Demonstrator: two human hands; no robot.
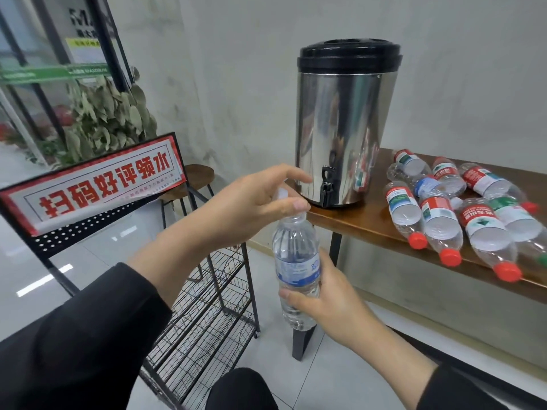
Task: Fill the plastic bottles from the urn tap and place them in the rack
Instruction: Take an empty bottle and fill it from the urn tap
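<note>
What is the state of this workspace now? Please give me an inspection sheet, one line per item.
Surface: brown wooden table on dark legs.
Job's things: steel urn with black lid, its tap at the table's left edge; blue-label bottle held upright below table height, no cap on its mouth; wire rack, shelves seen bare.
Clutter: pile of bottles lying on the table, mostly red caps.
Grippers: right hand grips the bottle's lower body; left hand is at its neck and holds a white cap.
Cables: nothing seen.
Surroundings: red sign, stool, plant, tiled floor.
</note>
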